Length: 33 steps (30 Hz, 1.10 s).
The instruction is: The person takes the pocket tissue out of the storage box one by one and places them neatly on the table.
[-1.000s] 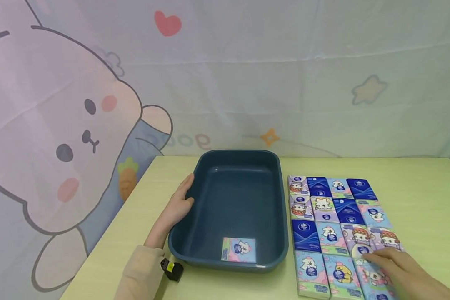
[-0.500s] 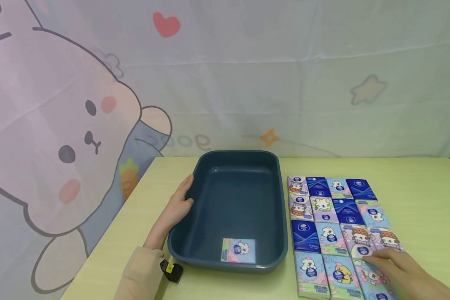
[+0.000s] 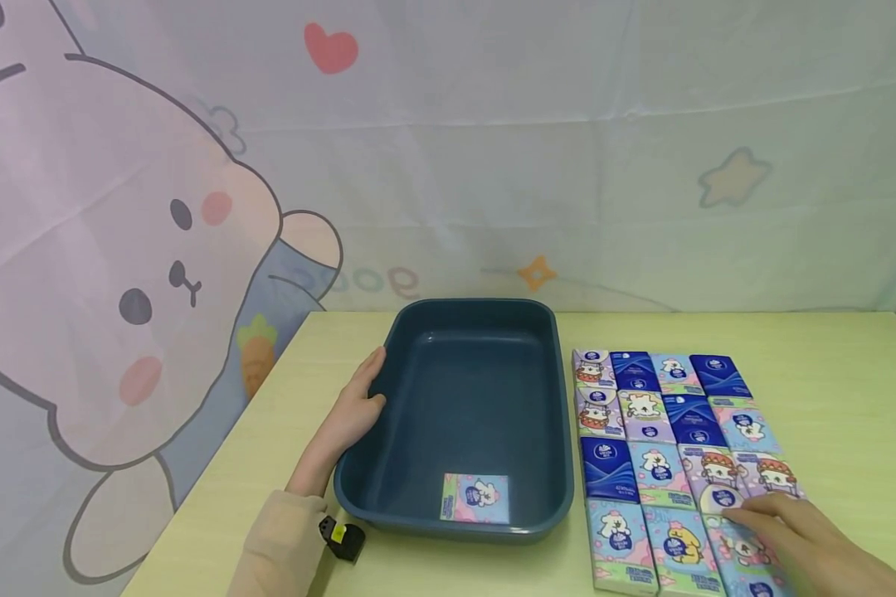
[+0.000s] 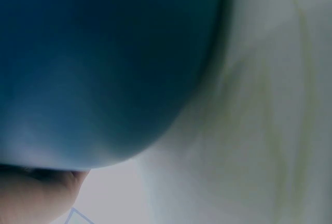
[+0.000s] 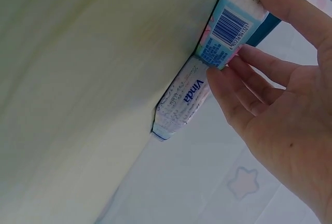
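Observation:
My left hand (image 3: pixel 354 410) rests against the left side of a dark blue plastic tray (image 3: pixel 565 464), fingers fairly straight along its outer wall and the thumb at the rim. Close up in the left wrist view, the blurred tray wall (image 4: pixel 104 68) fills the upper left. Inside the tray, near its front, lies one pink-and-blue tissue pack (image 3: pixel 478 499). Over the front right of a grid of tissue packs (image 3: pixel 660 464), my right hand (image 3: pixel 799 531) touches them with loosely bent fingers. In the right wrist view, the fingertips and thumb meet a barcoded tissue pack (image 5: pixel 228 29).
The packs lie flat, edge to edge, in several rows right of the tray, some plain dark blue, others with cartoons. A small black object with a yellow mark (image 3: pixel 342 539) sits by the left sleeve. Behind the pale table (image 3: pixel 851 390) hangs a cartoon curtain (image 3: pixel 455 166).

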{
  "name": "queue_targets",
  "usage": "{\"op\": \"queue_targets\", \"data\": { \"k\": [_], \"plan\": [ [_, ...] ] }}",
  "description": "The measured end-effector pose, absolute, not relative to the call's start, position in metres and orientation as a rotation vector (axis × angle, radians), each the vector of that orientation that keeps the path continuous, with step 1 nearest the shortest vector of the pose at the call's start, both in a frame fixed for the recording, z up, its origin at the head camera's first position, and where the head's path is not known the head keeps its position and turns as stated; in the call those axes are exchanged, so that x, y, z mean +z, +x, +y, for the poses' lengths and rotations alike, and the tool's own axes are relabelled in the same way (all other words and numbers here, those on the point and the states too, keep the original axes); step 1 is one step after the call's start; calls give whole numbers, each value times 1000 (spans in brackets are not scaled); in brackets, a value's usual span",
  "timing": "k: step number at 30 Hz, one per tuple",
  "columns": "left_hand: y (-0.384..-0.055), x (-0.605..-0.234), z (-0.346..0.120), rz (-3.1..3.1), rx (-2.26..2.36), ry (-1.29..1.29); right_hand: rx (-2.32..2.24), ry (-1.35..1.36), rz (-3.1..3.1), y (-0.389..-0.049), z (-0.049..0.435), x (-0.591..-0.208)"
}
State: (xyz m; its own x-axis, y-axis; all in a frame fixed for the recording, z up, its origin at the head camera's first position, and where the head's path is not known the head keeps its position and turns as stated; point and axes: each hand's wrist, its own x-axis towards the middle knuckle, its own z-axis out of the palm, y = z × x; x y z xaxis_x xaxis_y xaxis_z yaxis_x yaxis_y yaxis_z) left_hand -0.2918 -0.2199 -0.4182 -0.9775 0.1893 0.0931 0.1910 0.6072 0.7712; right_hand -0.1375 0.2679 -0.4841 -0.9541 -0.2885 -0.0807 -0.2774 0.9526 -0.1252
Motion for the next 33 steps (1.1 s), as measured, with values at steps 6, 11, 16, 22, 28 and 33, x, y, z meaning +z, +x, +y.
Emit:
{"op": "queue_targets", "data": {
  "k": [6,11,16,22,28,33],
  "plan": [
    [-292,-418,-220,-2820,-1338,-326,-160,-434,3008,-136,266,-481],
    [-292,-418,-220,-2820,-1341,-327,-144,-455,3050,-134,270,-488],
    [-292,-418,-219,-2821,-1332,-331,-151,-466,3056,-135,271,-489],
    [-292,-418,-219,-2821,-1332,-330,-145,-436,3023,-135,263,-481],
    [-292,-417,-219,-2823,-1347,-327,-273,-545,2965,-140,256,-469],
    [-292,-417,-219,-2821,-1352,-326,-261,-597,2928,-145,244,-458]
  ]
}}
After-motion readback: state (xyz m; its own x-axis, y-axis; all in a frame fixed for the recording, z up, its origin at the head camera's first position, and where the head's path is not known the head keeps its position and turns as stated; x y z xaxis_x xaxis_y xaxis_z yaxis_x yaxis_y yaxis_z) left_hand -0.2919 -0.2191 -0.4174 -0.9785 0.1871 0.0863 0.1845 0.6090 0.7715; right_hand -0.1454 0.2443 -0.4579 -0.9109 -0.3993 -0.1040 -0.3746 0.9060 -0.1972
